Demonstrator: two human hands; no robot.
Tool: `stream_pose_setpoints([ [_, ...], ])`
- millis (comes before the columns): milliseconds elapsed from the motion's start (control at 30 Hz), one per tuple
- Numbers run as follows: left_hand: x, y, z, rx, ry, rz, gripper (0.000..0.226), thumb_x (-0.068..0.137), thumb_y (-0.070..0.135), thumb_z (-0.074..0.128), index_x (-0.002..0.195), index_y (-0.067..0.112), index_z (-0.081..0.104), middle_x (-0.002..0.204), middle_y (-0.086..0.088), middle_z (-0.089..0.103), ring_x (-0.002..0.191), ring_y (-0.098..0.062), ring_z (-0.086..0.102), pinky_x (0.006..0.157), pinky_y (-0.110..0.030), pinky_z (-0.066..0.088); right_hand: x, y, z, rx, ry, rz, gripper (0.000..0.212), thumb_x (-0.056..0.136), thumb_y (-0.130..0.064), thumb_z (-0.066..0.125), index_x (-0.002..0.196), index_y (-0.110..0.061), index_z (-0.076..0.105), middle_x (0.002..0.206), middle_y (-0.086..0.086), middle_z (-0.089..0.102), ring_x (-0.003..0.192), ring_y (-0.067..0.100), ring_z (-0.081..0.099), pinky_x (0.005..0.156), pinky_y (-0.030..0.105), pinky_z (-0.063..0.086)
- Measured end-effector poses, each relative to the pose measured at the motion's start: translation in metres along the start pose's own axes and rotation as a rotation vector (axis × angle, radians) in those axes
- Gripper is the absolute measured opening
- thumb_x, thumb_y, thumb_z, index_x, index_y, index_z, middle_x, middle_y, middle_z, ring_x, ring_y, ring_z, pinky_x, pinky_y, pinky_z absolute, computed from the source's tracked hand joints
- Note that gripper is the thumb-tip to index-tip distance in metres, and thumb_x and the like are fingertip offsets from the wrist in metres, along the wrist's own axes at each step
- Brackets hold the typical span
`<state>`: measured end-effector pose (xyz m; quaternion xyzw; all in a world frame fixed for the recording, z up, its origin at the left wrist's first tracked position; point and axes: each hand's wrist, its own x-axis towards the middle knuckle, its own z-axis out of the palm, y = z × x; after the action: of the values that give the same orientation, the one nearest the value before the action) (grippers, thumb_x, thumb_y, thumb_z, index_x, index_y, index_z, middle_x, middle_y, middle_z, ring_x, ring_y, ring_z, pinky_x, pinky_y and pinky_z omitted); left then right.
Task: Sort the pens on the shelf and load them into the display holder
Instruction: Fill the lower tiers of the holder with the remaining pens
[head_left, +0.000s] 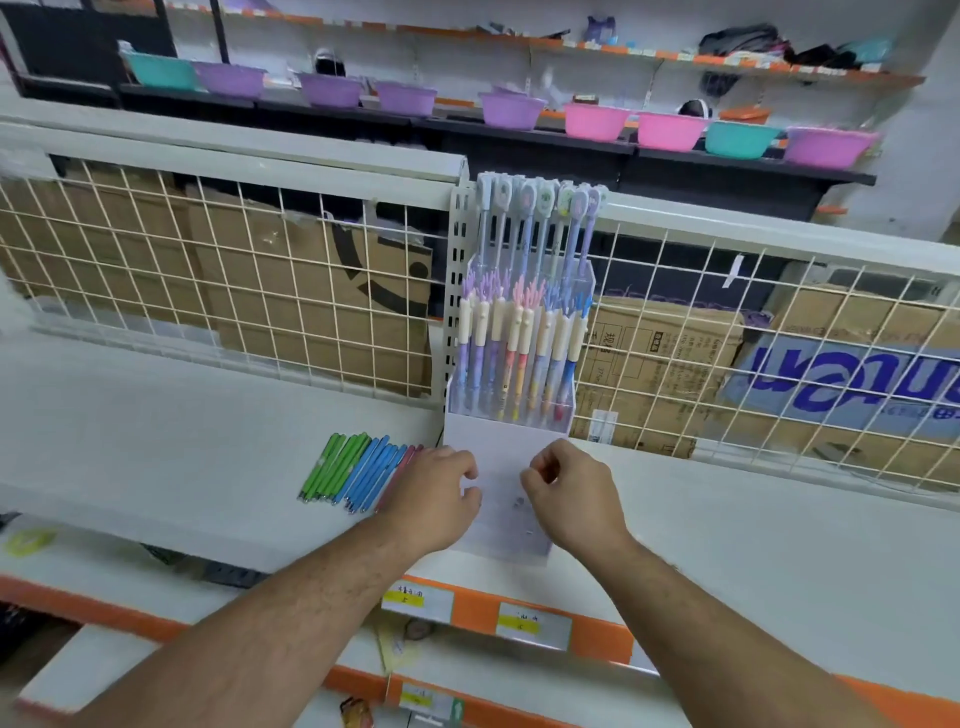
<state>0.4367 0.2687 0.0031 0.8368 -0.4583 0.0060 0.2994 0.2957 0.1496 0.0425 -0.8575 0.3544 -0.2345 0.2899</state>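
A clear tiered display holder (498, 525) stands on the white shelf (156, 431). Its back tiers carry upright pens (514, 358) with cream caps and pastel barrels, and taller pens (540, 223) rise behind them. The front tier shows no pens. My left hand (434, 499) curls round the holder's left edge and my right hand (574, 501) curls on its right edge. Loose green pens (332, 470), blue pens (370, 475) and pink pens (402, 465) lie in a row just left of the holder, partly hidden by my left hand.
A white wire grid (234, 291) backs the shelf, with cardboard boxes (665, 364) behind it. Coloured plastic basins (511, 109) line a far shelf. Yellow price labels (532, 623) sit on the orange shelf edge below my arms.
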Motion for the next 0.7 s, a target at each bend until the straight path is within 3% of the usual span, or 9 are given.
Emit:
stream_pose_setpoints([
  [167,-0.010,-0.021,-0.012,0.001,-0.009,-0.009,0.018,0.092,0.034,0.059,0.108,0.025,0.063,0.108,0.009,0.057,0.104,-0.013,0.050,0.084,-0.033,0.047,-0.009,-0.015,0.024,0.011,-0.019,-0.049,0.006,0.090,-0.025,0.066,0.086,-0.023,0.062,0.078,-0.012,0.063,0.074,0.010,0.060,0.067,0.030,0.051],
  [367,-0.017,-0.057,-0.037,-0.004,0.024,0.051,0.005,0.090,0.025,0.060,0.088,0.021,0.062,0.087,0.009,0.052,0.091,-0.017,0.052,0.072,-0.033,0.047,-0.015,-0.046,0.063,0.033,-0.015,-0.065,0.004,0.090,-0.022,0.066,0.087,-0.023,0.063,0.079,-0.012,0.063,0.075,0.009,0.060,0.068,0.028,0.048],
  [467,-0.023,-0.092,-0.051,0.007,-0.016,0.015,0.009,0.090,0.027,0.060,0.092,0.020,0.065,0.095,0.005,0.058,0.094,-0.016,0.052,0.077,-0.034,0.047,-0.025,-0.071,0.095,0.080,-0.035,-0.085,0.004,0.088,-0.018,0.065,0.085,-0.020,0.063,0.077,-0.009,0.065,0.074,0.011,0.061,0.069,0.031,0.051],
  [633,-0.024,-0.158,-0.077,0.046,-0.032,-0.094,0.006,0.089,0.028,0.060,0.085,0.025,0.057,0.090,0.006,0.055,0.081,-0.014,0.052,0.067,-0.028,0.038,-0.037,-0.109,0.159,0.058,-0.077,-0.140,0.011,0.087,-0.022,0.066,0.085,-0.029,0.059,0.076,-0.016,0.060,0.067,0.001,0.055,0.060,0.010,0.039],
  [700,-0.024,-0.179,-0.080,0.037,-0.051,-0.148,0.009,0.090,0.028,0.059,0.084,0.024,0.054,0.088,0.005,0.056,0.078,-0.015,0.053,0.065,-0.029,0.038,-0.039,-0.115,0.180,0.078,-0.078,-0.074,0.010,0.088,-0.022,0.067,0.085,-0.029,0.059,0.074,-0.016,0.060,0.069,0.002,0.055,0.062,0.013,0.041],
])
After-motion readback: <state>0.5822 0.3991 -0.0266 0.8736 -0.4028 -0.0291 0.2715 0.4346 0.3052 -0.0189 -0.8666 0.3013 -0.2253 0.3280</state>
